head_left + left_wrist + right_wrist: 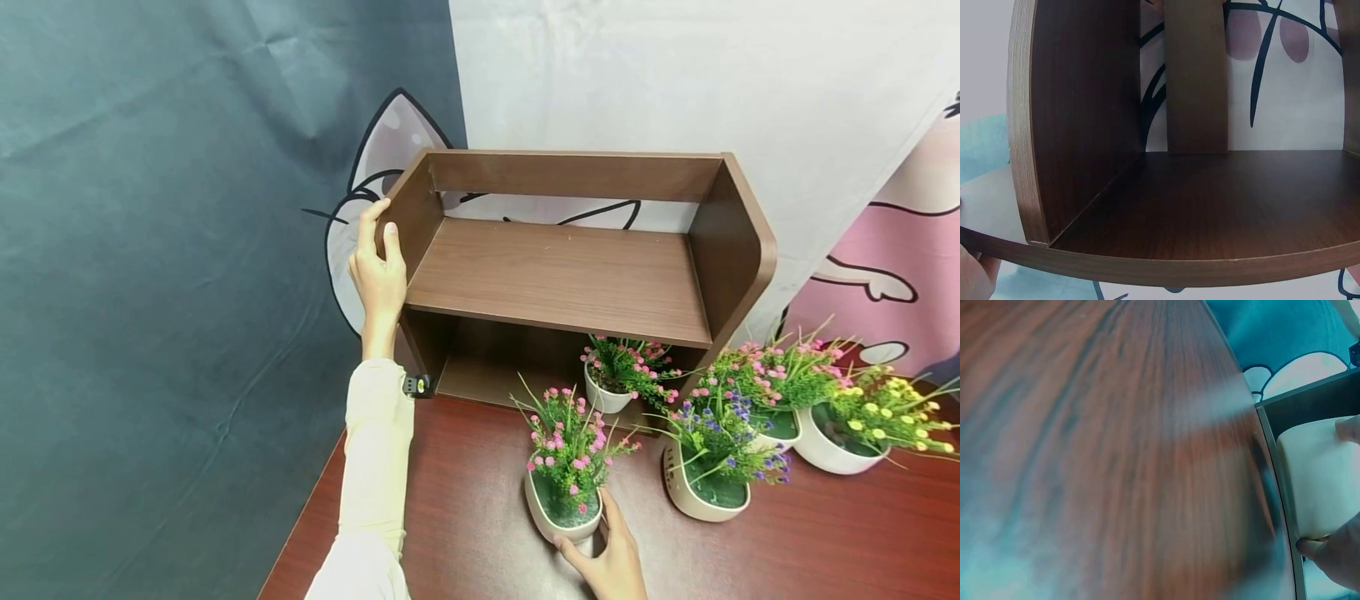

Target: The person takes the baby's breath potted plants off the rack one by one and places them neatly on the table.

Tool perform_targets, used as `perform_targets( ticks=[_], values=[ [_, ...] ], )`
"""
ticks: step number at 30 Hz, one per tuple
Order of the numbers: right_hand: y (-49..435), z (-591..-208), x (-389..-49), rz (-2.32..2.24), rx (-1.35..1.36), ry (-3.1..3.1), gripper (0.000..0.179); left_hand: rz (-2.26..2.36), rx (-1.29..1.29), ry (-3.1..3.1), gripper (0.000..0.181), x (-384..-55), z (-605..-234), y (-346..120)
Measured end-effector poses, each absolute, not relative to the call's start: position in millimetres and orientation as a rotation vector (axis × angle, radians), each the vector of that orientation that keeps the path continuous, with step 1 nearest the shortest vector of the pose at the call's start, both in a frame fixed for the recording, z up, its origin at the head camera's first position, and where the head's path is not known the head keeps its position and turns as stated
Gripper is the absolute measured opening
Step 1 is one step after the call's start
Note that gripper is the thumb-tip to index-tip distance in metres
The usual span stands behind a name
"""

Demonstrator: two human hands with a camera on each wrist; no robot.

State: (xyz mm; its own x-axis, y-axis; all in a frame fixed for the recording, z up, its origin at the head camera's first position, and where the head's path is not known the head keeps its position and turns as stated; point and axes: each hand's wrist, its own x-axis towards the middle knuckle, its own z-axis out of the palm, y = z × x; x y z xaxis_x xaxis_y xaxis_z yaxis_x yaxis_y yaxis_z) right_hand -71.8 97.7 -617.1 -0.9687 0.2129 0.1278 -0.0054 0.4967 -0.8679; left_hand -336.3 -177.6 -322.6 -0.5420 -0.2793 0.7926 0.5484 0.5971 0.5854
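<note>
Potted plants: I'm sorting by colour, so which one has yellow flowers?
The rightmost potted plant in the head view; the others bear pink or blue-purple flowers.

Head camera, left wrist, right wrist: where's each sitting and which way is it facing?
Head: on the head, facing forward and down at the brown shelf; left hand, right hand and left sleeve show.
Left wrist: worn there, facing into the shelf; part of the left hand shows at lower left.
Right wrist: worn there, facing the tabletop and white pot; right fingers show.
Shared: head and left wrist both show the shelf.
</note>
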Motion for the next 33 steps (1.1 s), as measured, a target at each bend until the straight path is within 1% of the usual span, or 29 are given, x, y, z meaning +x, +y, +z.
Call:
perform_targets(
  ticks=[4,11,22,28,31,33],
  values=[
    [103,-623,-68,1.394,-0.173,-2.561,0.099,-1.074,-0.224,-1.856,0.027,-336,-322,-178],
    [108,-614,-62,1.450,-0.077,-2.516,0.095,-1.066,-0.228,-1.857,0.027,-337,-322,-177],
    [120,-622,-54,1.488,-0.145,-2.550,0.096,-1.086,-0.240,-1.862,0.027,-340,-323,-174],
    [125,-613,-43,1.487,-0.116,-2.517,0.094,-1.073,-0.243,-1.859,0.027,-343,-324,-175],
    [124,-610,-41,1.488,-0.200,-2.545,0.095,-1.067,-0.242,-1.854,0.027,-344,-323,-177],
    [125,-610,-41,1.487,-0.208,-2.564,0.096,-1.063,-0.233,-1.849,0.027,-344,-322,-180]
  ],
)
